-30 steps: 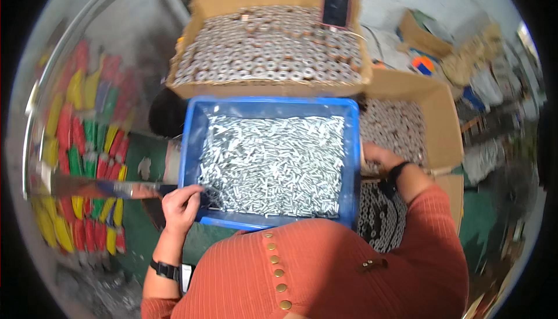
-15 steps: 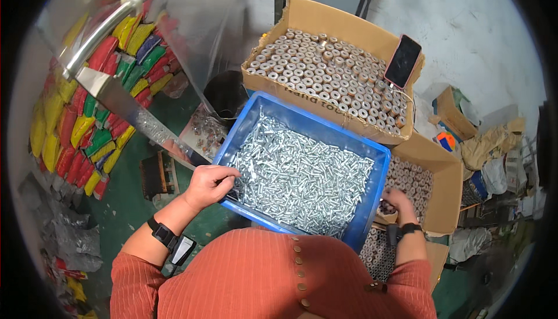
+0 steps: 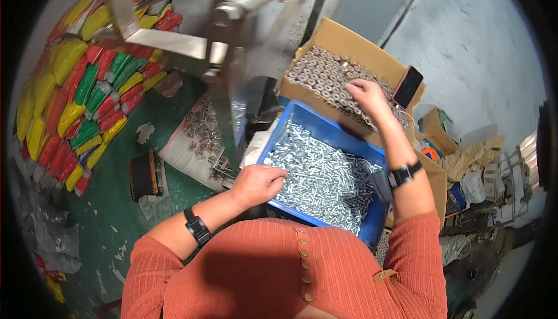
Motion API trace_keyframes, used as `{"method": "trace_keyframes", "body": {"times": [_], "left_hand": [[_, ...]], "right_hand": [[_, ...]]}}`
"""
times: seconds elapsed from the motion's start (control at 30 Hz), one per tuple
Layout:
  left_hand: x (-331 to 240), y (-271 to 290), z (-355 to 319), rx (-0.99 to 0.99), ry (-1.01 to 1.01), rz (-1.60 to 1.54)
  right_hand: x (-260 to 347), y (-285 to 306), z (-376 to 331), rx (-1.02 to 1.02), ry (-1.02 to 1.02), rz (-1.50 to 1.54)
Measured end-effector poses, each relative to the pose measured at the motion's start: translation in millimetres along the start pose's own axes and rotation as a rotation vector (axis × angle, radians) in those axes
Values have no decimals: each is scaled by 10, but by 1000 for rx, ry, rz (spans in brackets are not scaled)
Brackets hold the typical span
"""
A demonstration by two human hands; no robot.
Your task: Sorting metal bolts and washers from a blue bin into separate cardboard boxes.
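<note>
A blue plastic bin (image 3: 302,118) full of silver screws (image 3: 325,179) sits in front of me. My left hand (image 3: 256,184) rests curled at the bin's near left corner, fingers in the screws; whether it holds any is hidden. Behind the bin stands a cardboard box (image 3: 354,43) filled with metal washers (image 3: 319,75). My right hand (image 3: 366,95) reaches over into that box, fingers down among the washers; what it grips I cannot make out. Both wrists wear dark watches.
A black phone (image 3: 408,86) leans on the box's right edge. A white sack of metal parts (image 3: 197,138) lies left of the bin on the green floor. Coloured packets (image 3: 87,98) are piled far left. A metal machine arm (image 3: 232,11) hangs overhead. More boxes and clutter sit right.
My right hand has lifted from beside the bin's right side and reached forward into the washer box. My head has turned, shifting the view. The left hand stays at the bin's corner.
</note>
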State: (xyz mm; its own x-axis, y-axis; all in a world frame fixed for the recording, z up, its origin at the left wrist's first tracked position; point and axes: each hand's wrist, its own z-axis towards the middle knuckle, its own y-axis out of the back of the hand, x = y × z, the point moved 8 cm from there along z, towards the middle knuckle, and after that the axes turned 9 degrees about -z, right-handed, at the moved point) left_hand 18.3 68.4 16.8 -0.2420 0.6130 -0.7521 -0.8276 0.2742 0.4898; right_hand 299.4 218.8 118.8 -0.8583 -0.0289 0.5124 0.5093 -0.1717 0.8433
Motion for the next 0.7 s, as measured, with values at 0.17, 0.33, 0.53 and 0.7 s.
{"method": "trace_keyframes", "body": {"times": [0.17,0.33,0.53,0.7], "left_hand": [[4,73,-76,-7,23,-63],[-34,-73,-9,93,-72,-76],[58,105,-71,14,-56,-65],[46,-11,-28,67,-90,-89]], "right_hand": [[432,-961,722,124,-104,-531],[-558,-1237,1620,147,225,-598],[140,-2286,1857,409,284,-274],[349,-1735,2030,351,45,-13]]}}
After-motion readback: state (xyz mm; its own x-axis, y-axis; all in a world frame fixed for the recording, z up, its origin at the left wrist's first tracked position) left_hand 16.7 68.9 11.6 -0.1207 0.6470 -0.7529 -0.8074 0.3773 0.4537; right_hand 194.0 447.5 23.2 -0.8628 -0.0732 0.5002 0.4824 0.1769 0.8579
